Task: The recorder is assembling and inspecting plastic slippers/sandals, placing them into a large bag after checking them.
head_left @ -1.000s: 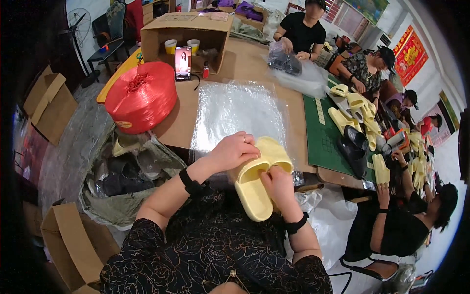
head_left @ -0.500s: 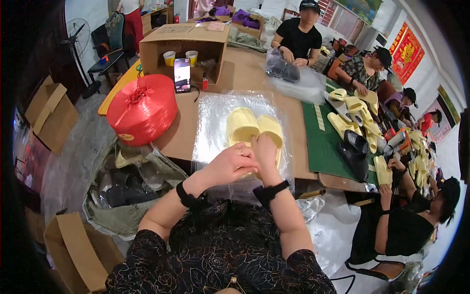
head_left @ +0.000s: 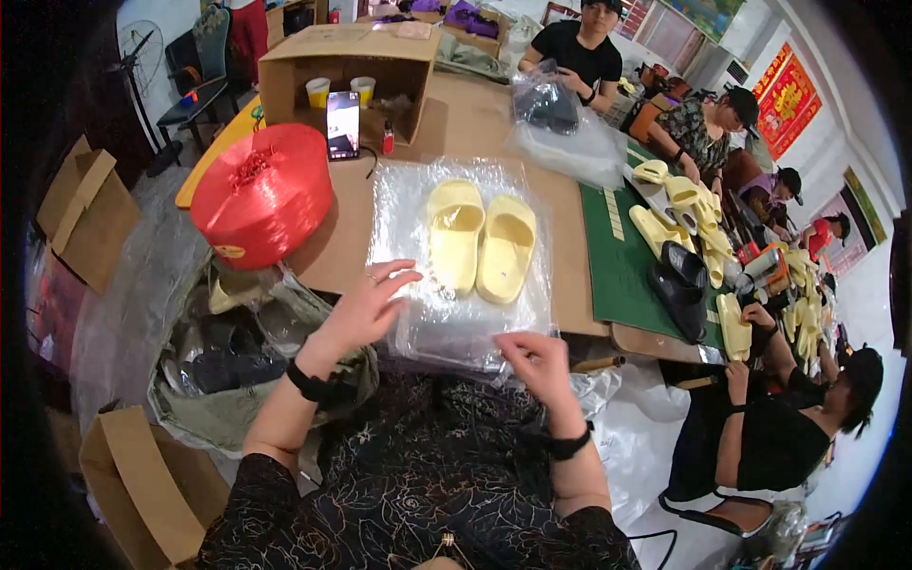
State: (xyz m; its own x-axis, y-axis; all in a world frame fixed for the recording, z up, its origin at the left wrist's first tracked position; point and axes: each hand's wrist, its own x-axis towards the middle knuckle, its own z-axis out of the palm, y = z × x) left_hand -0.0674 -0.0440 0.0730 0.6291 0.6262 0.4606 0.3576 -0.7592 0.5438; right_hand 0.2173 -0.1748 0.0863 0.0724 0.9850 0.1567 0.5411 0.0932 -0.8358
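Brown board across the worktable [head_left: 569, 256], with a green mat [head_left: 608, 275] laid along its right part and yellow slippers and a dark pair [head_left: 676, 304] heaped toward the far right. Beyond the far edge, a co-worker [head_left: 578, 57] in a black top, with a bag of dark footwear close in front. Down at the near left corner, an olive sack [head_left: 193, 415] gaping open, with clear-wrapped dark footwear inside. Upon the tabletop at the back, an open-fronted carton [head_left: 342, 47]; just in front and to the left, a big red spool [head_left: 261, 195] of shiny twine.

Flat before the patterned black top, a stack of clear plastic bags [head_left: 439, 332], reaching the table's near edge. On top of that film, side by side, a pale yellow left slipper [head_left: 456, 261] and right slipper [head_left: 506, 261], straps toward the far side, heels close together, toes slightly splayed.

Left hand [head_left: 366, 306] wide, fingers spread and extended over the bags' left edge, just beside the left slipper, holding nothing visible; contact with the film hard to tell. Right hand [head_left: 540, 366] narrower, fingers bent, fingertips near the bags' lower right corner, well clear of both slippers; impossible to tell between a pinch on the film and mere nearness. On each wrist, a black band [head_left: 307, 380].

Smaller again, upright before the carton: a lit phone [head_left: 343, 125], then a small red-and-black bottle [head_left: 387, 139].
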